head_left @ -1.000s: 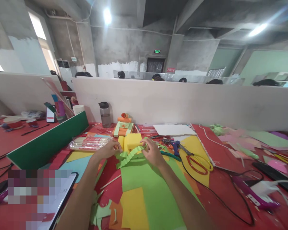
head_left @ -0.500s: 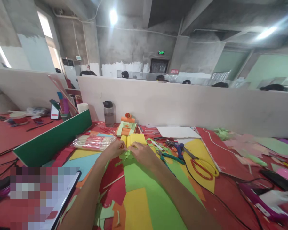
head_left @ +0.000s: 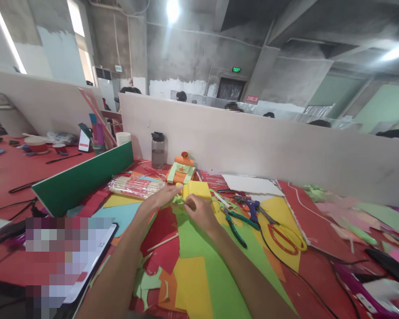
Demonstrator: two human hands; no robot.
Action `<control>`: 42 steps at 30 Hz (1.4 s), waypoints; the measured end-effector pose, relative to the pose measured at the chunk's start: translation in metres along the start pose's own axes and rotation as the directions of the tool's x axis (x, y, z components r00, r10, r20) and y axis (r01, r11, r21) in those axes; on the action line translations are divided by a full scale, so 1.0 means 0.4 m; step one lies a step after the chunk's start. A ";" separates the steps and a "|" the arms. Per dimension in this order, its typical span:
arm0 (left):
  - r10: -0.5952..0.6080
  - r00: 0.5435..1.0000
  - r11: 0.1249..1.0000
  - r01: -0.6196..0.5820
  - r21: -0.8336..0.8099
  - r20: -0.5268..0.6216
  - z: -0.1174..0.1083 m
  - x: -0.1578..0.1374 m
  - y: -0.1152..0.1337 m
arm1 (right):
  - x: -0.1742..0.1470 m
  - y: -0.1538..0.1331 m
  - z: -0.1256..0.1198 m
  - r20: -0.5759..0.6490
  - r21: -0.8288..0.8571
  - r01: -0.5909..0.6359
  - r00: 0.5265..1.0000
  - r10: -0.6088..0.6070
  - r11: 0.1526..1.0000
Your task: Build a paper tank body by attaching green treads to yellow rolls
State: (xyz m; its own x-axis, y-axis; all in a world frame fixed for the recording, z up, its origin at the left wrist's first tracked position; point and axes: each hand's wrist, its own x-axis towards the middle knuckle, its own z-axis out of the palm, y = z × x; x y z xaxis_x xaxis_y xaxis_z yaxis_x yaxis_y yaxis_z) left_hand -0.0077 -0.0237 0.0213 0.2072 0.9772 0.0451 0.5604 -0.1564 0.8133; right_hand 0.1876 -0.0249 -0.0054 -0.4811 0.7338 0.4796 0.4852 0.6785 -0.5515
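A yellow paper box-like piece (head_left: 200,189) stands in front of me, just beyond my hands. My left hand (head_left: 164,197) is closed at its left end, with the fingertips on the yellow paper. Curled fingers of my right hand (head_left: 200,213) pinch at a crinkled light green paper strip (head_left: 177,200) below the yellow piece. My fingers partly hide the strip. Behind stands an orange and pale green paper model (head_left: 181,170) with a star on its front.
Green-handled pliers (head_left: 236,226), a blue glue gun (head_left: 252,210) and red-and-yellow scissors (head_left: 282,235) lie to the right. Wrapped sticks (head_left: 136,186) and a green board (head_left: 86,177) are at left. A water bottle (head_left: 158,153) stands behind; a tablet (head_left: 93,261) lies near my left arm.
My right hand has come down and curled away from the top of the yellow piece, leaving more of it in view. My left hand stays at its left end. The camera view has tilted.
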 end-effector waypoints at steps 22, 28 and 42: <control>0.210 0.968 0.857 -0.251 0.450 0.139 0.036 0.010 -0.004 | -0.052 0.079 -0.058 0.013 -0.164 0.101 0.995 -0.100 0.981; 0.221 0.965 0.868 -0.260 0.423 0.140 0.037 0.003 0.005 | -0.051 0.082 -0.058 0.017 -0.163 0.103 0.995 -0.102 0.981; 0.225 0.969 0.856 -0.248 0.454 0.104 0.042 0.006 0.008 | -0.052 0.074 -0.087 0.028 -0.131 0.091 0.996 -0.088 0.987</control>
State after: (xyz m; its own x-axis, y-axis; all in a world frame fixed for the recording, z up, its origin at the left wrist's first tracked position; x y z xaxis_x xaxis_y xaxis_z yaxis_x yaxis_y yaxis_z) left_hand 0.0082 -0.0244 0.0143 0.4105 0.8965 0.1667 0.7921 -0.4411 0.4220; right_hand 0.2374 -0.0191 -0.0078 -0.5421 0.6701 0.5071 0.5309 0.7409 -0.4114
